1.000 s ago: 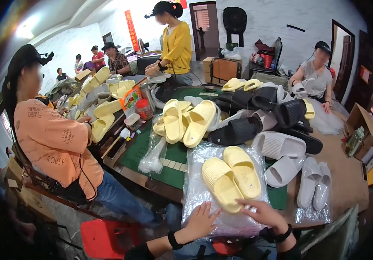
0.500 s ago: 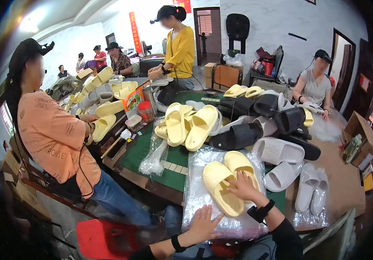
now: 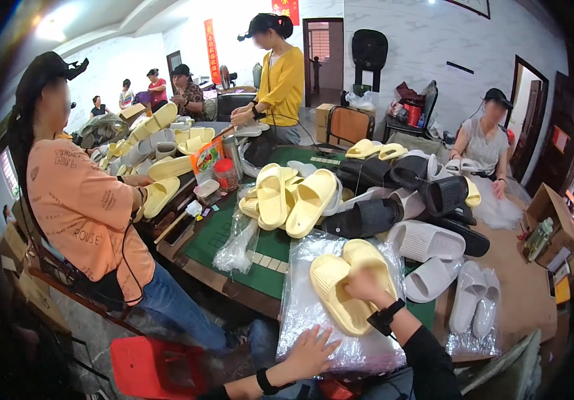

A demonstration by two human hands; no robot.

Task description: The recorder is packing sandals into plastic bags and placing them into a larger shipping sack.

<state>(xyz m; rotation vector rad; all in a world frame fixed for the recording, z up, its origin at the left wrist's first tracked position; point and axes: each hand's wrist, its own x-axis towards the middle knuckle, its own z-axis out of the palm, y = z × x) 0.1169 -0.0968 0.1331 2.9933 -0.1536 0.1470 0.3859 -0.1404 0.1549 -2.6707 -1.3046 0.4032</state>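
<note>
In front of me a pair of pale yellow slippers (image 3: 335,295) lies side by side on a stack of clear plastic bags (image 3: 302,283). My right hand (image 3: 365,283) is over the right-hand slipper, at its foot opening. Its fingers are blurred and partly hidden, so their grip cannot be made out. My left hand (image 3: 310,353) rests with spread fingers on the near left part of the bags, apart from the slippers, holding nothing. Beyond the bags lies a heap of yellow slippers (image 3: 311,202). To its right are black slippers (image 3: 365,219) and grey slippers (image 3: 427,240).
A bagged white pair of slippers (image 3: 475,300) lies at the right, near an open cardboard box (image 3: 550,220). A red stool (image 3: 153,367) stands at lower left. A person in orange (image 3: 83,207) handles slippers on the left; other people work farther back. A red-lidded jar (image 3: 225,175) stands left of the heap.
My right hand has shifted slightly, its fingers going from spread over the right-hand slipper to blurred at its opening. My left hand has moved slightly down, still spread on the bags.
</note>
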